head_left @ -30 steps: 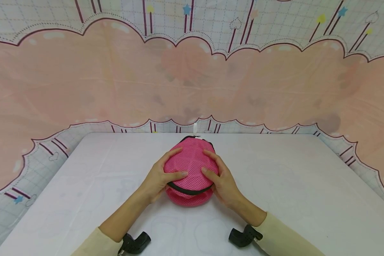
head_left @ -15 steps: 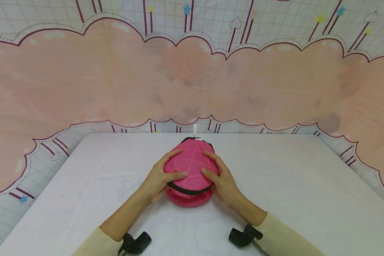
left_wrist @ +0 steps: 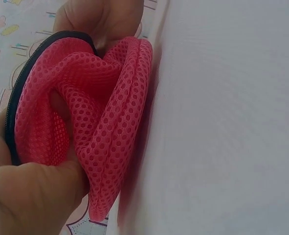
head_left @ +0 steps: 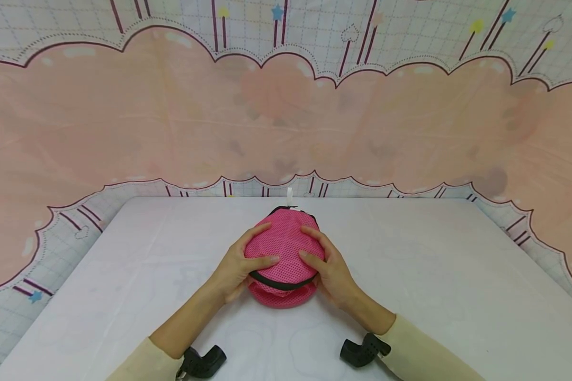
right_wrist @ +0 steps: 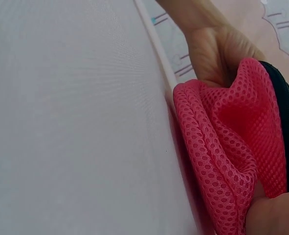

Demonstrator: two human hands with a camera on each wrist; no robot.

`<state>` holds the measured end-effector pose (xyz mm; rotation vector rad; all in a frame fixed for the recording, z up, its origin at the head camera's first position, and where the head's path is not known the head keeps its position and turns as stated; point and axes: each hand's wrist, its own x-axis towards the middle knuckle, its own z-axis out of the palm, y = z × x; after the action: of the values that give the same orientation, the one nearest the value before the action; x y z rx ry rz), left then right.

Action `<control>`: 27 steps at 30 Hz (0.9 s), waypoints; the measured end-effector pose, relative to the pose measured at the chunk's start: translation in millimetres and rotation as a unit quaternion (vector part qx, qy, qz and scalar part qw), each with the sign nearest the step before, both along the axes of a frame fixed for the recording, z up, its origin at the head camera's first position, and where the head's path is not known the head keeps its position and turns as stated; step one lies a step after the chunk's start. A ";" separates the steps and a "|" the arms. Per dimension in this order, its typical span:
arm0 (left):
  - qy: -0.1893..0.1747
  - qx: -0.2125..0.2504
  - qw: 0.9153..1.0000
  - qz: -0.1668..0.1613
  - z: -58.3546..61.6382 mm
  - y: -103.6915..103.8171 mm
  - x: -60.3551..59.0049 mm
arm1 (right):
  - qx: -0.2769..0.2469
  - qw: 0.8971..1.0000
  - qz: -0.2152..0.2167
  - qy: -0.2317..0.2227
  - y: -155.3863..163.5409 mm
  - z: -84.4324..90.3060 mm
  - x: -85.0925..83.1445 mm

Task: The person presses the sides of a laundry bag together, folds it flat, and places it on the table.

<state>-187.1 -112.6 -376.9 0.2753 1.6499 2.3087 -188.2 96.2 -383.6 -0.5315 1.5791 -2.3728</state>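
Note:
Between both hands sits a rounded pink mesh zip bag (head_left: 286,246) with a black zipper band around it, its lower side down on the white table. My left hand (head_left: 240,264) grips its left side, thumb across the front and fingers over the upper side. The right hand (head_left: 331,270) grips the opposite side the same way. In the left wrist view the mesh bag (left_wrist: 120,117) shows soft folds below the dark zipper (left_wrist: 14,98). From the right wrist, the folded mesh (right_wrist: 208,142) stands against the tabletop. What the bag contains is hidden.
A white-covered table (head_left: 434,275) spreads around the hands. Behind it hangs a peach and white patterned cloth (head_left: 195,127). Black wrist devices (head_left: 202,362) sit by both cream sleeves (head_left: 424,349). A small white tag (head_left: 289,196) rises behind the bag.
Almost nothing differs. The bag's top has sunk very slightly while both hands keep their grip in the same place.

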 end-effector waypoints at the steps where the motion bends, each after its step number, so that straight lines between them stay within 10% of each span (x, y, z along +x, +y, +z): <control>1: 0.001 0.000 1.000 -0.001 -0.4 -0.2 -0.1 | -0.001 1.000 0.000 -0.001 -0.3 -0.1 -0.1; 27: -0.011 0.018 1.000 -0.014 -4.4 -2.3 -1.9 | -0.034 0.999 -0.017 -0.022 -5.9 0.0 4.5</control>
<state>-189.0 -114.9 -381.3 0.2776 1.5858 2.3134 -183.7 90.3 -383.6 -0.4660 1.5061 -2.4536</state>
